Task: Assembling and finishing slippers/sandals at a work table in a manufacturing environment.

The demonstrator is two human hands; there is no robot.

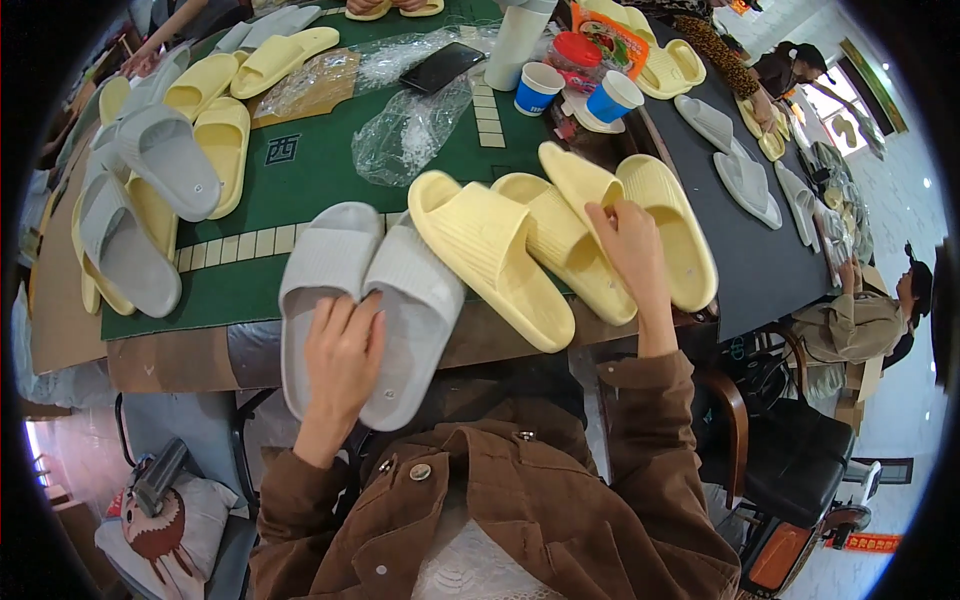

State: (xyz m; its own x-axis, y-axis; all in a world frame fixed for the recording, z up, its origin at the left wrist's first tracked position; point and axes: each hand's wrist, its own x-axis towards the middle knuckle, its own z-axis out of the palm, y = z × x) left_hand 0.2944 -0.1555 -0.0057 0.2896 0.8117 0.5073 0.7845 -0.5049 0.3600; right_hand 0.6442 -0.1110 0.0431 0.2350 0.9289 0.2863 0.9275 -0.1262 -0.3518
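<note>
A pair of grey slippers [408,335] lies side by side at the near table edge, heels jutting out over it. My left hand [342,350] is closed on their inner edges, fingertips tucked under the straps. To the right, several yellow slippers overlap in a row. My right hand [630,245] pinches the strap edge of a yellow slipper [575,175], which is tilted up over its neighbours. Below it lies another yellow slipper [570,240]; one more yellow slipper [655,185] sits to its right. The leftmost yellow slipper [465,230] touches the grey pair.
Grey and yellow slippers [165,160] are piled at the left. Clear plastic bags [405,135], a black phone [440,68], a white bottle [515,45] and paper cups [538,88] lie across the green mat [320,170]. Other people work around the tables. A black chair [790,440] stands right.
</note>
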